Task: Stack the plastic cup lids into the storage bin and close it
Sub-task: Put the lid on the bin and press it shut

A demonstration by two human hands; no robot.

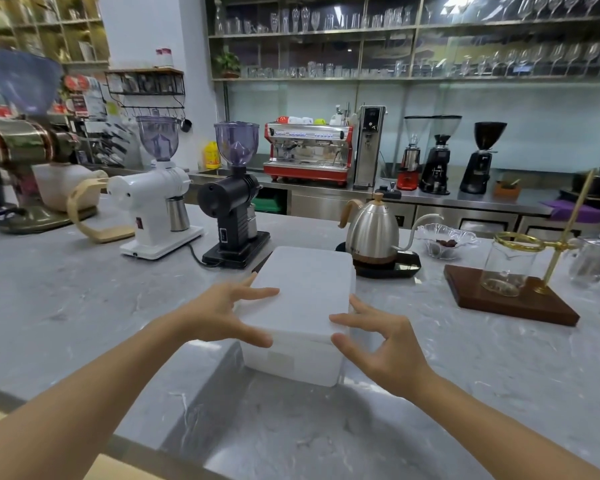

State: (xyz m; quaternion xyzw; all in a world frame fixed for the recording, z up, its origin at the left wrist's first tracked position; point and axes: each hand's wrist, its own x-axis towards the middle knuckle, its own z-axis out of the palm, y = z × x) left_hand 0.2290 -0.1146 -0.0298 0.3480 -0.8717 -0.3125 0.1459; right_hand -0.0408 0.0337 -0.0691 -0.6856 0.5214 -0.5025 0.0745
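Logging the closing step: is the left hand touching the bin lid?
Touching. In the head view the left hand has fingers lying on the lid, thumb against its near edge.

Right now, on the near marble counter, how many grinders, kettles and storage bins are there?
Grinders: 3, bronze, white, black
Kettle: 1
Storage bin: 1
Total: 5

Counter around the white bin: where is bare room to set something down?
Bare: the wide stretch left of the storage bin, before the white grinder; the near-right counter in front of the wooden stand. Crowded: behind the bin, between black grinder and kettle.
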